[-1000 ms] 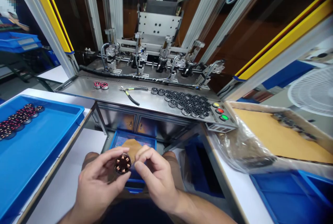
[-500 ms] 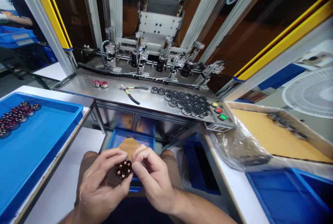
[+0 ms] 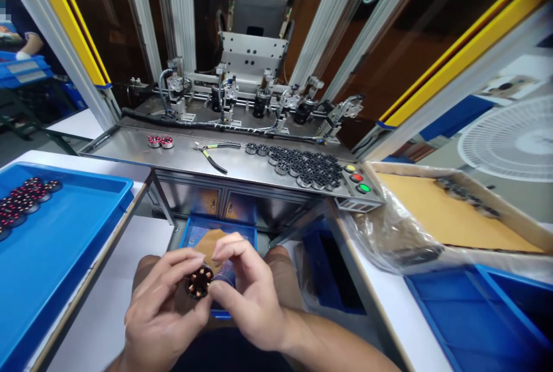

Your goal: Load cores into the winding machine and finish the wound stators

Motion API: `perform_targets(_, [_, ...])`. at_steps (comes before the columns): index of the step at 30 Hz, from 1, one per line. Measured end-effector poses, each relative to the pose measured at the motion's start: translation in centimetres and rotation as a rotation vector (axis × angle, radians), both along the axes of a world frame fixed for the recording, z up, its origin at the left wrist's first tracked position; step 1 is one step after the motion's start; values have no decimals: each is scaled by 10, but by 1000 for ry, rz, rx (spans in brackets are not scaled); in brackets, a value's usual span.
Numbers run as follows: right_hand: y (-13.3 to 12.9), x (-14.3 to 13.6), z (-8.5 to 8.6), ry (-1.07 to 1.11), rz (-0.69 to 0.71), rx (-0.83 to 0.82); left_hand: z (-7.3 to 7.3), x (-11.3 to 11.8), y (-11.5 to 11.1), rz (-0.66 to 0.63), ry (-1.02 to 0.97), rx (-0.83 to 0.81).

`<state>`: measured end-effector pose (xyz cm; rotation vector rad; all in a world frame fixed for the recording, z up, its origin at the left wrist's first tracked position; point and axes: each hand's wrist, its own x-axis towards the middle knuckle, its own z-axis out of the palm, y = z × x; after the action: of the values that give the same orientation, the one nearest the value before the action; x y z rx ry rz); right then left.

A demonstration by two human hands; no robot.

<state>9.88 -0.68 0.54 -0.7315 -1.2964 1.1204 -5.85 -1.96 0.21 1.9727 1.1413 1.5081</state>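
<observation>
My left hand point(image 3: 166, 300) is closed around a small round motor stator point(image 3: 199, 281), black with copper windings facing up, held above my lap. My right hand point(image 3: 248, 291) is just to the right of it. The right thumb rests at the stator's edge, while the index finger stands apart from the thumb, curled above. Nothing shows between those two fingertips; the other right fingers are partly hidden. Below and beyond both hands lies a blue tray point(image 3: 188, 230) with a brown sheet point(image 3: 210, 240) in it.
On the metal bench are two red-wound stators point(image 3: 160, 141), cutting pliers point(image 3: 212, 153) and many black stators point(image 3: 306, 164). Machine fixtures point(image 3: 259, 98) stand behind. A blue tray point(image 3: 86, 211) with stators is at left; a lined box point(image 3: 453, 211) and blue bin point(image 3: 453, 308) are at right.
The right index finger has lifted away from the thumb, opening the earlier pinch. The stator stays in the left hand, shifted slightly left. The whole view has turned a little.
</observation>
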Motion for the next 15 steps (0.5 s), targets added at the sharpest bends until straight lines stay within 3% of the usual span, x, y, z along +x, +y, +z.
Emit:
perform_targets(3, [3, -4, 5, 29, -35, -102, -2, -1, -2, 34, 33, 27])
perform_targets(7, [7, -8, 4, 145, -11, -299, -4, -2, -1, 12, -74, -20])
perform_targets(12, [5, -4, -2, 289, 135, -315, 6, 1, 7, 38, -169, -104])
perform_targets(15, [2, -2, -3, 243, 146, -262, 12, 2, 9, 27, -214, -156])
